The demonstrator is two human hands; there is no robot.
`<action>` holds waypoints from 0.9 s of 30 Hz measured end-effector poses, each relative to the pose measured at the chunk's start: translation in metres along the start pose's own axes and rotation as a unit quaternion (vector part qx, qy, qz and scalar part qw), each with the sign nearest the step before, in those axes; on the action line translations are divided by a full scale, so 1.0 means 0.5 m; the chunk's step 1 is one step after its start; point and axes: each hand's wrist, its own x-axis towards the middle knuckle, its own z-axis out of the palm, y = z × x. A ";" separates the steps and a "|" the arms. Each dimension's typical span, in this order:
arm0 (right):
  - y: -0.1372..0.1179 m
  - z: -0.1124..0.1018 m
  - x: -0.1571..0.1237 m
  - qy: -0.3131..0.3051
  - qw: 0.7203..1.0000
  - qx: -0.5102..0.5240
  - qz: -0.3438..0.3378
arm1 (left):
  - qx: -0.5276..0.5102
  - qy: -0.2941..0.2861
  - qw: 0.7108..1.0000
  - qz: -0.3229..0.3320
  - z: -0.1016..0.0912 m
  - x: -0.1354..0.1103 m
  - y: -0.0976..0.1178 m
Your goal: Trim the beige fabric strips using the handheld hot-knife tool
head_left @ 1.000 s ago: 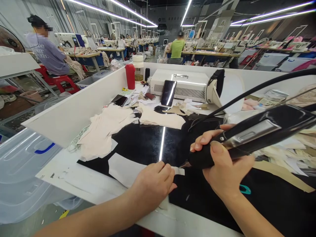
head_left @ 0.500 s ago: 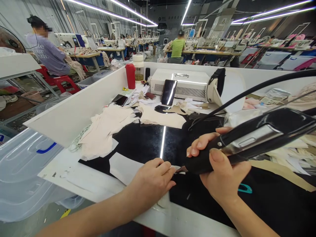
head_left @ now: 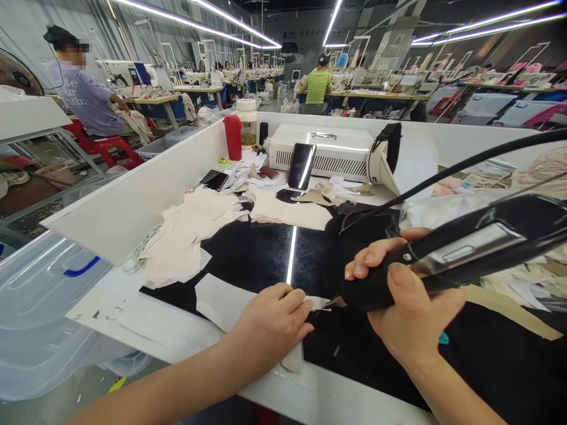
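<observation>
On the black work surface (head_left: 248,248) lies a curved white piece (head_left: 224,300), fabric or paper. My left hand (head_left: 279,316) presses down over its right part, fingers bunched and closed on it; what the fingertips pinch is partly hidden. The narrow end of the piece sticks out to the right of those fingers. My right hand (head_left: 410,301) is wrapped round a thick black corded hand tool (head_left: 460,254) with a silver panel and a narrow metal tip. That tip is at the piece's right end, a little apart from my left fingers.
Pale pink cut pieces (head_left: 188,233) lie stacked to the left. Behind stand a phone (head_left: 302,166), a white vented machine (head_left: 323,147) and a red cup (head_left: 233,137). A black cable (head_left: 478,154) arches over the right side. A teal object (head_left: 444,337) lies partly behind my right wrist.
My right hand and the black tool have moved a little to the right, baring more of the piece's end. My left hand has hardly moved.
</observation>
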 end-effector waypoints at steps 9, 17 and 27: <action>0.000 0.004 -0.005 0.011 1.000 -0.001 0.000 | -0.009 0.071 0.997 -0.013 -0.002 -0.007 -0.002; -0.023 -0.008 -0.028 0.002 0.999 -0.036 0.006 | -0.100 0.067 0.989 -0.080 -0.024 -0.039 0.011; -0.051 -0.006 -0.058 -0.002 0.999 -0.038 0.008 | -0.137 -0.038 0.985 -0.096 -0.025 -0.037 -0.006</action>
